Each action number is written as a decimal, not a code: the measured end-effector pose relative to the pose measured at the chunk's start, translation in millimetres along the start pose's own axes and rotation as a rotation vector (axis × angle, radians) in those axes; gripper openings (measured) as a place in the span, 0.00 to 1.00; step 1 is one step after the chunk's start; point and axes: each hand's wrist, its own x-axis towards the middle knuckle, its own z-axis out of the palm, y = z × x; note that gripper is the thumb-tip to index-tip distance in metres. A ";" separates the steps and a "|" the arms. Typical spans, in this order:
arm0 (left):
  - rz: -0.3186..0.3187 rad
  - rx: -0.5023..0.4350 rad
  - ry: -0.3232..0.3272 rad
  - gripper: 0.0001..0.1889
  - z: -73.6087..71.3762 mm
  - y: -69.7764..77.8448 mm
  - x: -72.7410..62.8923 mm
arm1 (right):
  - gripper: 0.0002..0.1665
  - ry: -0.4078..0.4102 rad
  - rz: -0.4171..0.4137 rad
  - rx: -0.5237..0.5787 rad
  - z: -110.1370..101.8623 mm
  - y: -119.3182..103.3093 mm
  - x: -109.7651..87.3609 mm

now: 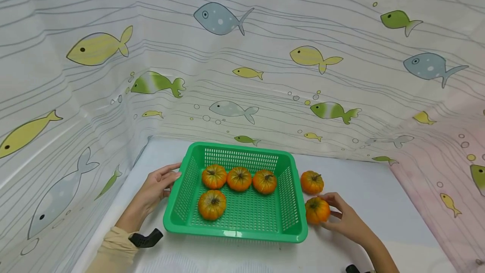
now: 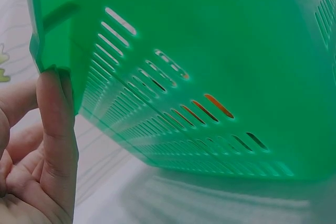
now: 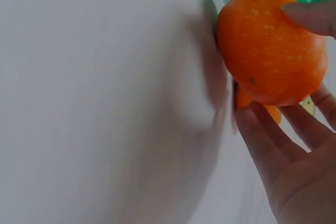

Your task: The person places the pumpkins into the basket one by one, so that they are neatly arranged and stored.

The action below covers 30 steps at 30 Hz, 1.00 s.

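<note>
A green plastic basket (image 1: 235,234) with slotted walls stands on the white table, holding several small orange pumpkins (image 1: 212,205). At its left side my left hand (image 1: 154,188) holds the rim; the left wrist view shows fingers (image 2: 55,124) tucked up under the rim's edge. Outside the right wall, my right hand (image 1: 346,218) grips one small pumpkin (image 3: 270,51), thumb on one side and fingers on the other. Another pumpkin (image 1: 312,182) sits just behind it, close to the basket's right wall.
The white tabletop (image 1: 363,180) extends to the right of the basket. A fish-patterned curtain (image 1: 265,96) encloses the table at the back and both sides. Black devices (image 1: 145,238) are worn at the wrists.
</note>
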 end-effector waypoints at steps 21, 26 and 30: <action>0.004 -0.001 0.001 0.31 1.8 2.9 -1.8 | 0.43 -0.047 0.105 -0.006 -3.9 3.2 -0.4; 0.002 -0.002 0.002 0.31 2.1 3.2 -1.9 | 0.43 -0.036 0.099 -0.010 -5.4 1.0 1.0; -0.004 -0.006 0.003 0.31 2.4 3.8 -2.0 | 0.42 -0.020 0.085 -0.024 -8.7 -2.5 1.4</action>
